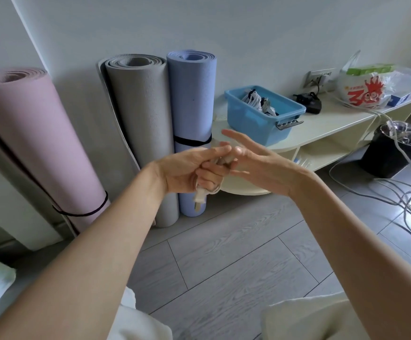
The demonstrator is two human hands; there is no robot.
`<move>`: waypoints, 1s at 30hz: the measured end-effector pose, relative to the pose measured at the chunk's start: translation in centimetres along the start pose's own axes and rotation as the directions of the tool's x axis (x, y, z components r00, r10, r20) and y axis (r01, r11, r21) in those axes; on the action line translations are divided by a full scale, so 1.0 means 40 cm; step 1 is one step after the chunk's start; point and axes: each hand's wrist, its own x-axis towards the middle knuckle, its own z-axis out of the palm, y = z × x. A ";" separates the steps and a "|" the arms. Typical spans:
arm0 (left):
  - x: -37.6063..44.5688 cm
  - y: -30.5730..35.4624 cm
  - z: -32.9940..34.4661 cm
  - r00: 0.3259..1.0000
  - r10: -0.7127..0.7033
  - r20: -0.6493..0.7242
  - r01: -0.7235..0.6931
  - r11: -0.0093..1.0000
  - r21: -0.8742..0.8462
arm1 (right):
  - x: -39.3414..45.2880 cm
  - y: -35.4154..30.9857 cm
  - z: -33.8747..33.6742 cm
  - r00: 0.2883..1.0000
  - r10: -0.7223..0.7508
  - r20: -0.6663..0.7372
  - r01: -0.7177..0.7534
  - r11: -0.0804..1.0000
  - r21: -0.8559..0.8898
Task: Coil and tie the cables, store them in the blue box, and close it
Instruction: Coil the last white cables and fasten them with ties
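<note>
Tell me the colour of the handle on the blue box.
Grey, on the blue box handle, shown in the head view.

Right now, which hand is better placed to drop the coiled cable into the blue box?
Probably left: the left hand already grips the coiled cable. The right hand, fingers straight, is nearer the blue box.

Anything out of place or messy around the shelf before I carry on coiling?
Yes: loose grey cables sprawl tangled across the floor right of the cream shelf unit, some trailing up onto it. The blue plastic box sits open, with tied white cable bundles inside.
</note>
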 end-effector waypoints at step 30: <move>0.197 -0.128 -0.144 0.745 0.241 -0.622 0.303 0.709 0.637 | 0.038 0.203 -0.131 0.761 0.346 -0.549 -0.322 0.936 0.143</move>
